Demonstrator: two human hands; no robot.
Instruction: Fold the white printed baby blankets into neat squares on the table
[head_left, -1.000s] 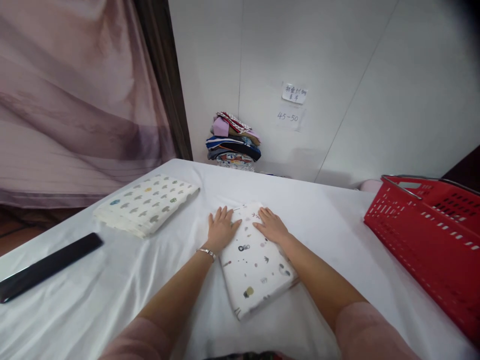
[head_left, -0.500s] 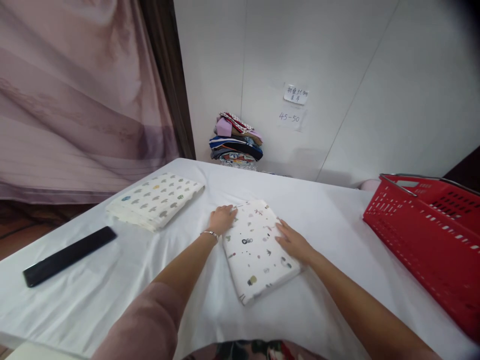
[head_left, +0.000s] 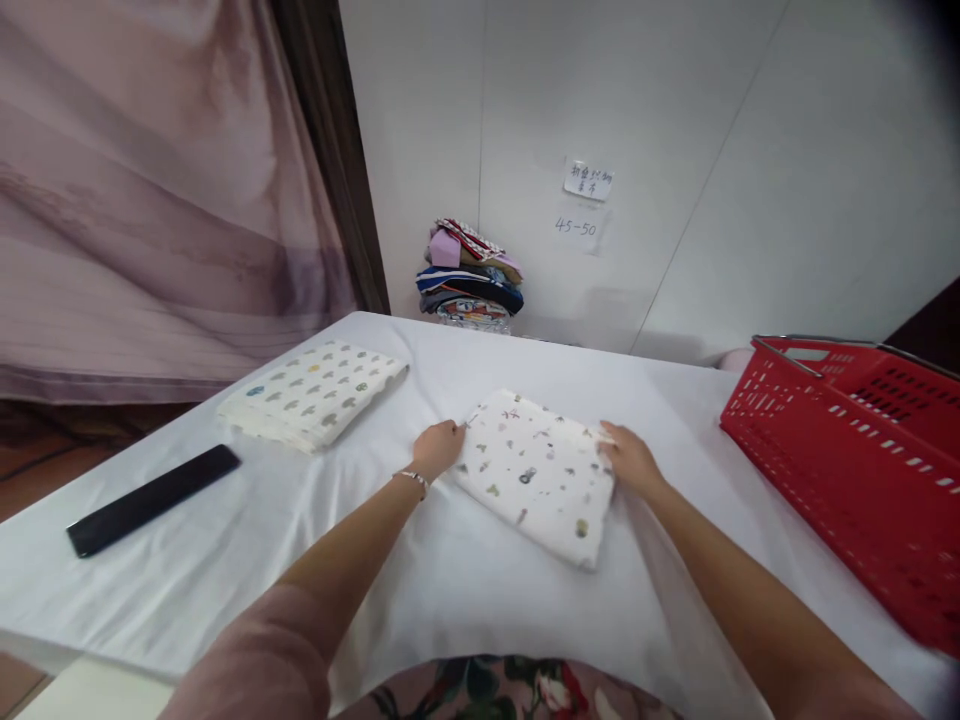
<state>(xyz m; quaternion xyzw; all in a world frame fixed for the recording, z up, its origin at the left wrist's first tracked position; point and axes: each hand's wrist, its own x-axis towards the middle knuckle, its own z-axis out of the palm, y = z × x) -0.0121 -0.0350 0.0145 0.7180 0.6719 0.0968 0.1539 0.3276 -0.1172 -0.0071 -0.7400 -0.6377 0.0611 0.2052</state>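
A folded white cloth (head_left: 536,475) with small printed motifs is over the white-covered table in front of me. My left hand (head_left: 439,447) pinches its left corner, fingers closed on the edge. On the opposite side, my right hand (head_left: 630,458) grips the right edge, thumb on top and the other fingers partly hidden. The cloth is turned at a slant, its near corner pointing down to the right. Farther left lies another folded cloth (head_left: 319,393), white with grey tree-like shapes; neither hand touches it.
A long black flat object (head_left: 154,500) lies on the table (head_left: 300,560) at the left. A red plastic basket (head_left: 840,480) with a metal handle stands at the right. Behind the table is a stack of folded fabrics (head_left: 471,275) by the wall, and a pink curtain (head_left: 150,200) hangs at left.
The printed cloth has turned counterclockwise, its near end swinging right. Both hands have gone from resting flat on it to gripping its edges, and the right hand is farther right.
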